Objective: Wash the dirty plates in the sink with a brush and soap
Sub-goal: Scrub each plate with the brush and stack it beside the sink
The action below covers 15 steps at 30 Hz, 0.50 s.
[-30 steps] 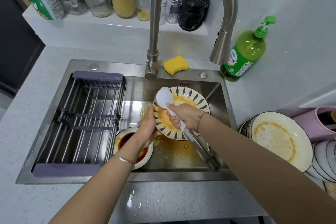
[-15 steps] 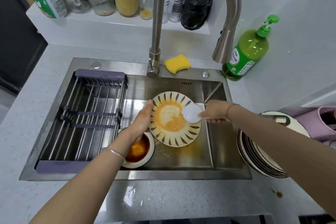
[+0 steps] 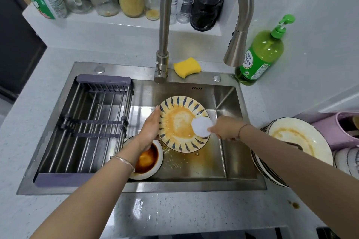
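Over the sink (image 3: 174,187), we tilt the plate (image 3: 179,122), left hand (image 3: 150,128) gripping its rim, right hand (image 3: 225,129) clenched on the brush (image 3: 202,127) against its greasy face. We judge a hard scrub could slip it onto the bowl (image 3: 147,162) below.

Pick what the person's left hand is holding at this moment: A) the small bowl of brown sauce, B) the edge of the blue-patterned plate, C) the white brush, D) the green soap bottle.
B: the left hand grips the left edge of the blue-patterned plate, propped up over the sink, while the right hand holds the white brush against it.
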Tool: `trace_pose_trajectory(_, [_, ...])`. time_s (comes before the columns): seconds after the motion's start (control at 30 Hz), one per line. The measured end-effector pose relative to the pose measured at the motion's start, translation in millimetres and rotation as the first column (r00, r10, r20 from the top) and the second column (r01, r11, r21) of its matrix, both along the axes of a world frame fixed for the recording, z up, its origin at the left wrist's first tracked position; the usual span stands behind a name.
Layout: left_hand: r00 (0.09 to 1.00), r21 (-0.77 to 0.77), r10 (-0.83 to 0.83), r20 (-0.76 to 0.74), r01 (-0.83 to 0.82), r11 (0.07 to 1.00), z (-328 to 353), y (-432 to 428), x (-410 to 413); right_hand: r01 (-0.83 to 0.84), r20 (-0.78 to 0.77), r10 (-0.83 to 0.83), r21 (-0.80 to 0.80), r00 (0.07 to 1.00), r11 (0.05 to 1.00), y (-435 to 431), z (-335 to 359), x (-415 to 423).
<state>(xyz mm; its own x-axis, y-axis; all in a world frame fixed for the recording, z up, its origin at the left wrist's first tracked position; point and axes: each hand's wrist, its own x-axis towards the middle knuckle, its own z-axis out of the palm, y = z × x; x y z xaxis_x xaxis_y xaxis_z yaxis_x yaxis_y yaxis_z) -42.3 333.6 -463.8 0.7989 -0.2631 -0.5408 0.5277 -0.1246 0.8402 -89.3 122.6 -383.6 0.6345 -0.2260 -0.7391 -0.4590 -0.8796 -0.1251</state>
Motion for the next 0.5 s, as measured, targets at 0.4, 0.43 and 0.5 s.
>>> trace_pose_trajectory(0.4, [0.989, -0.027, 0.131, -0.065, -0.133, 0.991, -18.3, -21.6, -12.3, 0.358, -0.175, -0.314, 0.538, 0.933, 0.763, 46.6, -15.7, -9.5])
trace_pose_trajectory(0.43, [0.987, -0.049, 0.144, -0.073, -0.148, 0.988, -10.5, -20.5, -11.8, 0.334, -0.111, -0.331, 0.565, 0.937, 0.755, 39.6, -16.6, -12.6])
trace_pose_trajectory(0.5, [0.981, -0.099, 0.172, -0.083, -0.18, 0.979, -6.1, -14.7, -8.3, 0.293, 0.094, -0.433, 0.605, 0.897, 0.74, 24.6, -17.2, -22.4])
